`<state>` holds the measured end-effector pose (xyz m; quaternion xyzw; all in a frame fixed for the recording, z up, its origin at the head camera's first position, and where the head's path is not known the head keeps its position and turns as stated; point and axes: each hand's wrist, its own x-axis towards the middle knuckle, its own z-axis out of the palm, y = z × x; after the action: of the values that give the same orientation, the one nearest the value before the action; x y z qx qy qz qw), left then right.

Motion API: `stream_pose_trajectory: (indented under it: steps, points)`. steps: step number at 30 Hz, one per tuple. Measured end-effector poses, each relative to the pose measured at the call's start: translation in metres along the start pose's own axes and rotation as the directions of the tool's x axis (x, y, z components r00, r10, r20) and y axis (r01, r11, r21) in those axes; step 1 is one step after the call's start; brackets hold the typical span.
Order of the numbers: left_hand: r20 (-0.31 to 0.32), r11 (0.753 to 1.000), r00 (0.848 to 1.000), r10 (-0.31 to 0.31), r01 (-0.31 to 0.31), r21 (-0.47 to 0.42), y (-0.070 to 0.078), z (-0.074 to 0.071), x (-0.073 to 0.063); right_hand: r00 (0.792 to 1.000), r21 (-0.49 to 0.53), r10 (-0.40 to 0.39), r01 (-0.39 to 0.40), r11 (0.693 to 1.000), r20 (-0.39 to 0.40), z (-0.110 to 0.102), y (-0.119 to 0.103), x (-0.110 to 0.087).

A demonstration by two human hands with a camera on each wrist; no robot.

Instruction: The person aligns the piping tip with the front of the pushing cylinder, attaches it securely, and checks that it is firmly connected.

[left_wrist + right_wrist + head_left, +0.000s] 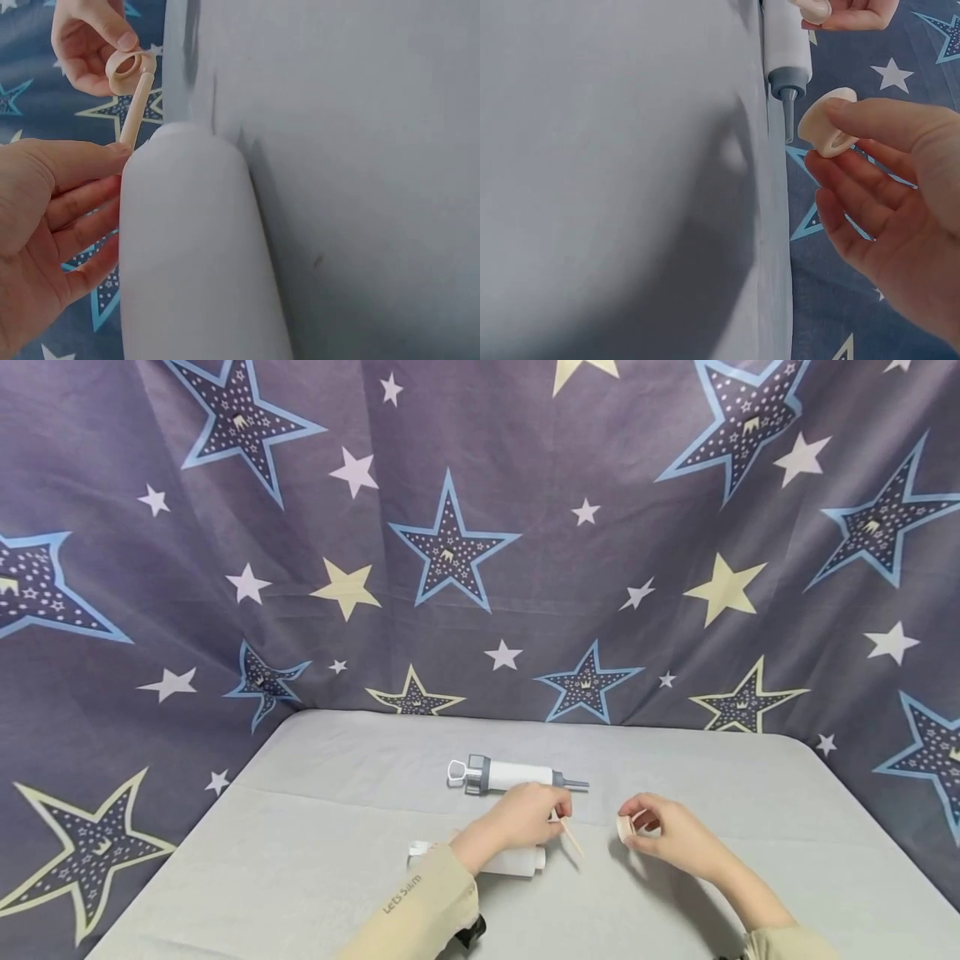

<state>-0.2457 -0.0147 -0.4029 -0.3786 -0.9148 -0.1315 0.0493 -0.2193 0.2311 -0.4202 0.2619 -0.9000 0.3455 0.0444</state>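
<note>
From my remote station I record two hands at work above a grey, cloth-covered bench (337,860). The left hand (525,817) is grasping: thumb and fingertips pinch one end of a slim cream stick (572,839), whose free end slants to the right and toward the near side. The right hand (678,835) is also grasping: I find a small cream ring (626,829) held between thumb and fingers, raised clear of the bench, to the right of the stick. In the head view I note the two cream pieces near each other but apart.

A white bottle (517,862) lies on its side beneath the left forearm, its narrower end to the right, partly hidden from me. On the far side of it lies a white and grey pump (521,776), handle to the left, thin grey nozzle to the right. I observe a star-patterned curtain (525,568) along the bench's far edge and both sides
</note>
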Motion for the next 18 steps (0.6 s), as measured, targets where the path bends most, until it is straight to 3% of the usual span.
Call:
stream_pose_trajectory:
  steps: [7,18]
  points:
    - [-0.03,0.998,0.998,-0.054,0.053,-0.022,-0.008,-0.005,-0.001,0.999,-0.007,0.02,-0.02,1.0,-0.035,0.006,-0.006,0.009]
    - [-0.109,0.993,0.988,-0.106,0.1,-0.058,-0.009,-0.013,-0.004,0.998,0.055,-0.021,0.024,0.998,-0.052,0.017,-0.007,0.014]
